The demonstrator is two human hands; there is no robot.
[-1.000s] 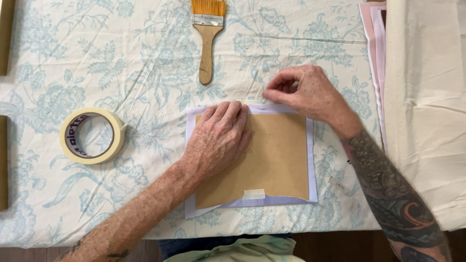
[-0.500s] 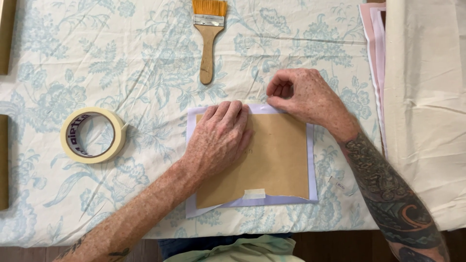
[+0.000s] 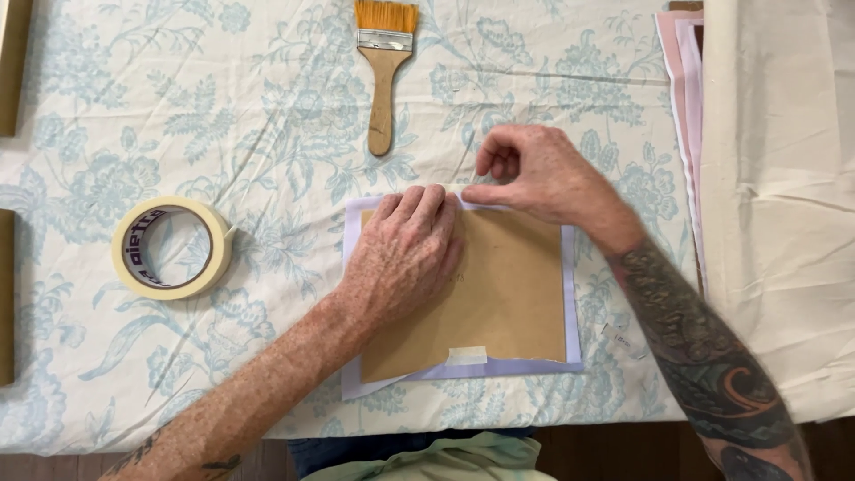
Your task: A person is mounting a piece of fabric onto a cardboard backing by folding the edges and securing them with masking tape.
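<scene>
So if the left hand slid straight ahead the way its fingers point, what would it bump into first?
Probably the right hand, pinching at the top edge of the brown sheet just beyond the left hand. The paintbrush lies farther up.

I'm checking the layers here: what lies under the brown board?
Under the brown board a pale lilac sheet shows as a border. The left hand presses flat on the board; anything beneath its middle is covered.

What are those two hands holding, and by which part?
The left hand presses flat on the brown paper sheet; the right hand pinches at its top edge.
</scene>
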